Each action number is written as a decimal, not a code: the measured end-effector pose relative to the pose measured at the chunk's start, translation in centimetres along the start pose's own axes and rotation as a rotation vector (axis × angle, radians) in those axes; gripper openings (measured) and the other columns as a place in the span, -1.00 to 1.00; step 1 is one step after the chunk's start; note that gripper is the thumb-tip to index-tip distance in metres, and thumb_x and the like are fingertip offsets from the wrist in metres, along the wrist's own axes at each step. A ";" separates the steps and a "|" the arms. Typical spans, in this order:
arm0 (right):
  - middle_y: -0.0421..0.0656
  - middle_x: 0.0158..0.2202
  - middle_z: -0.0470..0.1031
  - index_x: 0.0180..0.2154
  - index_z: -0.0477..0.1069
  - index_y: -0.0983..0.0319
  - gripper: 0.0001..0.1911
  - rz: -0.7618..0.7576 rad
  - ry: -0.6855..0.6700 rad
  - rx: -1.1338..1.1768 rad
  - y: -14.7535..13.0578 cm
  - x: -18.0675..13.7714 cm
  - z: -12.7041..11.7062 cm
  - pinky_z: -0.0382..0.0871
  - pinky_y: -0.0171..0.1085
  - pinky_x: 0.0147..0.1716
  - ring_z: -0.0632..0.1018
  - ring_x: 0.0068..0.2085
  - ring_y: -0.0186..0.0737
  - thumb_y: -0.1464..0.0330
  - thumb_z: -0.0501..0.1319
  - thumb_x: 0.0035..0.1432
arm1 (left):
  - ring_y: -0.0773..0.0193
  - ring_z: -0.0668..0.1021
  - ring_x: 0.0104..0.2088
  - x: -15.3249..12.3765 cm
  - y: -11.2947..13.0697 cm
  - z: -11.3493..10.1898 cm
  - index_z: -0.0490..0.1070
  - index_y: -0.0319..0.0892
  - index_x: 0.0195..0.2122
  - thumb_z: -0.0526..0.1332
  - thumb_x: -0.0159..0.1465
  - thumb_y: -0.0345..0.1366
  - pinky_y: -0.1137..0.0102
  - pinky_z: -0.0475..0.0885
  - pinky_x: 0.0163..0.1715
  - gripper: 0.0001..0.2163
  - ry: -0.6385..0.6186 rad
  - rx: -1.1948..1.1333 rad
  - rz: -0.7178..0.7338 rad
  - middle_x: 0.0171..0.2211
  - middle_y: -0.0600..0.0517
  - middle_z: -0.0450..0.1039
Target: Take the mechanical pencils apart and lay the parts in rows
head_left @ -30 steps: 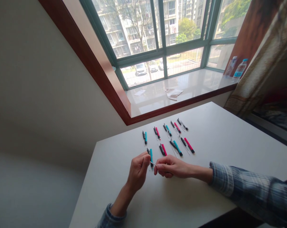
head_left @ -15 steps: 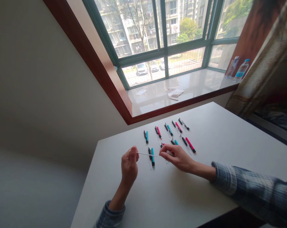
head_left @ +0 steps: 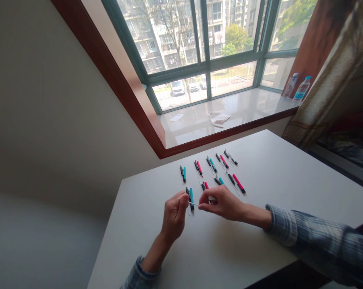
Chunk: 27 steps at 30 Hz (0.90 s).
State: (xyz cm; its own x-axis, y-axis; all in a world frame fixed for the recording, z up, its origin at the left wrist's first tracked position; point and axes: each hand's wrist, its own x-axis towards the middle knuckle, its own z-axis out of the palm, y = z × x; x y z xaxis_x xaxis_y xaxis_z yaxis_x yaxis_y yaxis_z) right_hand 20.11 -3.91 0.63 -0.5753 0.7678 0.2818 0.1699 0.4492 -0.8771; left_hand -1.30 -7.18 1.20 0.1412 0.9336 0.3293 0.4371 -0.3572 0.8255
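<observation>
My left hand is closed around a thin white pen refill, which sticks out to the right. At the refill's far end, my right hand pinches with thumb and forefinger; whatever lies between the tips is too small to make out. A small whitish pen part shows in its curled fingers. Beneath and beside the hands lie pen pieces: a turquoise barrel with a black part, and a red barrel partly hidden by my right hand.
Several sets of pen parts lie in two rows on the white table, including a red barrel and a turquoise one. Behind the table is a window sill with a cloth and two bottles, one blue-capped.
My left hand has moved right and slightly down, bringing the refill to my right fingertips. The gap between the hands is smaller. My right hand has shifted only slightly.
</observation>
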 end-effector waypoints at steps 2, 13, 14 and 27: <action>-0.17 -0.42 0.60 -0.28 0.61 0.24 -0.77 -0.019 -0.027 -0.033 0.0 0.1 0.0 0.36 -0.34 -0.42 0.49 -0.46 -0.32 0.20 0.35 0.27 | 0.29 0.25 -0.49 0.0 -0.1 0.0 0.09 -0.12 -0.56 -0.01 0.50 -0.01 0.36 0.17 -0.47 -0.51 0.001 -0.014 0.000 -0.52 0.07 0.15; -0.20 -0.46 0.57 -0.34 0.55 0.23 -0.83 0.099 -0.049 -0.242 -1.2 -1.5 -2.6 0.30 -0.36 -0.40 0.49 -0.46 -0.33 0.28 0.29 0.26 | 0.37 0.11 -0.59 1.2 -0.9 -2.1 0.03 -0.09 -0.57 0.04 0.44 0.11 0.40 0.02 -0.60 -0.48 0.336 -0.273 -0.250 -0.61 0.15 -0.01; -0.19 -0.44 0.58 -0.34 0.54 0.22 -0.80 0.149 -0.003 -0.279 -1.0 -2.0 -3.5 0.30 -0.35 -0.40 0.50 -0.46 -0.32 0.25 0.27 0.28 | 0.37 0.10 -0.59 1.1 -1.0 -2.1 0.02 -0.09 -0.58 0.05 0.44 0.12 0.40 0.02 -0.61 -0.47 0.319 -0.289 -0.267 -0.61 0.15 0.00; -0.10 -0.39 0.60 -0.31 0.52 0.17 -0.77 0.686 0.246 -0.766 3.9 -6.6 -9.1 0.17 -0.29 -0.38 0.55 -0.37 -0.15 0.19 0.19 0.26 | 0.39 0.07 -0.59 -0.2 -0.4 -0.7 0.04 -0.10 -0.59 0.07 0.41 0.15 0.41 0.05 -0.60 -0.46 0.095 -0.273 -0.212 -0.62 0.17 -0.03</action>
State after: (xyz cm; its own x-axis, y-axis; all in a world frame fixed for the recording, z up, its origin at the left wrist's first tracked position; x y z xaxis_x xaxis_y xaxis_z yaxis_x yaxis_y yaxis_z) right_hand 31.86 -3.05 -1.07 -0.0017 0.9994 -0.0346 0.9061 -0.0131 -0.4228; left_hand -2.15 -7.29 1.16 -0.0156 0.9856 0.1683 0.1927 -0.1622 0.9678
